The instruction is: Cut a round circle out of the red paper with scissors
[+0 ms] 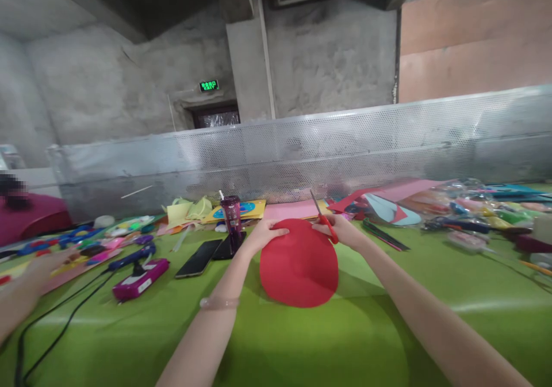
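My left hand (263, 234) grips the upper left edge of a round red paper piece (298, 266), holding it up over the green table (302, 341). My right hand (340, 230) is closed on red-handled scissors (324, 217), whose blades point up and away at the paper's top edge. A clear bracelet sits on my left wrist.
Two dark phones (198, 257) and a purple bottle (232, 217) lie left of my hands. A magenta box (140, 279) with a black cable sits further left, beside another person's hand (41, 266). Coloured paper sheets (297, 209) and packaged craft supplies (474, 211) line the perforated metal barrier.
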A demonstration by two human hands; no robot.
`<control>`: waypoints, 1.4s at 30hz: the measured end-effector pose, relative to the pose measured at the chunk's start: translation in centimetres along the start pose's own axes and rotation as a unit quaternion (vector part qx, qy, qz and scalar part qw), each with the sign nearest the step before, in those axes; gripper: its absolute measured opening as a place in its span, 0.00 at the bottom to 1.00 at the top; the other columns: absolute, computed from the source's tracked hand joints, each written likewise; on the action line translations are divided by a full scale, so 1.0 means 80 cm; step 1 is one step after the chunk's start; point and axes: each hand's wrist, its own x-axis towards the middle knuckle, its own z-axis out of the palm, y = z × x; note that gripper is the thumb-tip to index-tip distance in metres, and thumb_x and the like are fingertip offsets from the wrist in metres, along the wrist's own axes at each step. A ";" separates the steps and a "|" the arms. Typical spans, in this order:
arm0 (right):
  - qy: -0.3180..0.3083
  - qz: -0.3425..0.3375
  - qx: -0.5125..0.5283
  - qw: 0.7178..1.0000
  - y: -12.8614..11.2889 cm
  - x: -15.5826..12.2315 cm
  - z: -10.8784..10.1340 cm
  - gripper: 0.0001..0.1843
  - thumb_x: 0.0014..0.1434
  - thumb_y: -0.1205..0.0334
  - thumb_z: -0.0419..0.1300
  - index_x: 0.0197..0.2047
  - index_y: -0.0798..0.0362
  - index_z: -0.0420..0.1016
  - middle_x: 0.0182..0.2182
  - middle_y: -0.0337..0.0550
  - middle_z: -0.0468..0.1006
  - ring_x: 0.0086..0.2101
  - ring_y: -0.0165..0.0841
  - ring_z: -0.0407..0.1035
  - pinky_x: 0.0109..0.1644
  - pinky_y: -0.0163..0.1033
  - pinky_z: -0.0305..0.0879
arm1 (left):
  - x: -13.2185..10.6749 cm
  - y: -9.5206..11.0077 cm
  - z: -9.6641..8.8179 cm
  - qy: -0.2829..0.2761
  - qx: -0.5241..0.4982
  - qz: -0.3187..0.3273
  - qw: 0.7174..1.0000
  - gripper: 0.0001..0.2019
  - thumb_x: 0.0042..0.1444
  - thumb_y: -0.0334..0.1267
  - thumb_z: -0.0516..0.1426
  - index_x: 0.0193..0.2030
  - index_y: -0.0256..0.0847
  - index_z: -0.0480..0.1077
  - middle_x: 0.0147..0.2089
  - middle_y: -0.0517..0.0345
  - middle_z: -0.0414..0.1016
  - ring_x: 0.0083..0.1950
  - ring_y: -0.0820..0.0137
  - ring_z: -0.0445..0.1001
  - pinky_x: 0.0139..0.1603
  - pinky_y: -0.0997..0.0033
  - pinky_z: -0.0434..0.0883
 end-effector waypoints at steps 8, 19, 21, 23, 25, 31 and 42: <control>0.176 -0.013 0.017 0.984 0.011 0.009 -0.010 0.19 0.44 0.46 0.60 0.27 0.55 0.66 0.22 0.40 0.70 0.24 0.30 0.64 0.27 0.34 0.60 | 0.008 -0.001 -0.003 0.113 -0.059 0.039 0.991 0.20 0.43 0.41 0.63 0.44 0.38 0.71 0.45 0.48 0.75 0.44 0.60 0.73 0.46 0.61 0.69; 0.214 -0.003 0.063 0.975 0.009 0.010 -0.012 0.20 0.41 0.45 0.60 0.24 0.53 0.62 0.16 0.34 0.61 0.19 0.26 0.57 0.26 0.34 0.59 | 0.018 -0.011 -0.019 0.244 -0.060 0.082 0.964 0.15 0.46 0.45 0.59 0.35 0.35 0.71 0.36 0.50 0.77 0.40 0.62 0.75 0.43 0.63 0.70; 0.199 0.011 0.058 0.978 0.013 0.010 -0.014 0.18 0.40 0.47 0.60 0.24 0.54 0.62 0.16 0.34 0.62 0.19 0.26 0.57 0.25 0.35 0.60 | 0.019 -0.010 -0.022 0.259 -0.070 0.088 0.959 0.15 0.46 0.46 0.59 0.36 0.35 0.71 0.36 0.50 0.77 0.40 0.62 0.74 0.42 0.63 0.70; 0.179 0.024 0.044 0.983 0.016 0.010 -0.016 0.16 0.40 0.50 0.60 0.24 0.54 0.63 0.17 0.35 0.63 0.19 0.26 0.58 0.24 0.34 0.59 | 0.020 -0.011 -0.024 0.266 -0.076 0.093 0.956 0.16 0.45 0.46 0.59 0.37 0.35 0.71 0.37 0.49 0.77 0.40 0.62 0.74 0.42 0.63 0.70; 0.160 0.030 0.019 0.986 0.017 0.008 -0.018 0.14 0.42 0.52 0.58 0.23 0.55 0.63 0.16 0.34 0.63 0.18 0.26 0.57 0.23 0.33 0.56 | 0.021 -0.012 -0.025 0.273 -0.078 0.102 0.953 0.17 0.45 0.45 0.60 0.37 0.34 0.71 0.37 0.49 0.77 0.40 0.62 0.74 0.42 0.63 0.70; 0.132 0.026 -0.042 0.990 0.014 0.004 -0.016 0.11 0.44 0.55 0.54 0.20 0.54 0.61 0.13 0.33 0.59 0.17 0.25 0.54 0.20 0.32 0.51 | 0.022 -0.011 -0.025 0.280 -0.068 0.106 0.952 0.15 0.45 0.45 0.59 0.36 0.36 0.71 0.36 0.51 0.77 0.40 0.62 0.74 0.41 0.65 0.70; 0.102 0.026 -0.026 0.994 0.013 0.003 -0.015 0.14 0.44 0.53 0.55 0.18 0.53 0.59 0.12 0.33 0.58 0.17 0.26 0.55 0.21 0.33 0.55 | 0.019 -0.008 -0.023 0.282 -0.069 0.106 0.951 0.15 0.45 0.46 0.59 0.35 0.36 0.72 0.36 0.51 0.77 0.40 0.62 0.74 0.41 0.64 0.70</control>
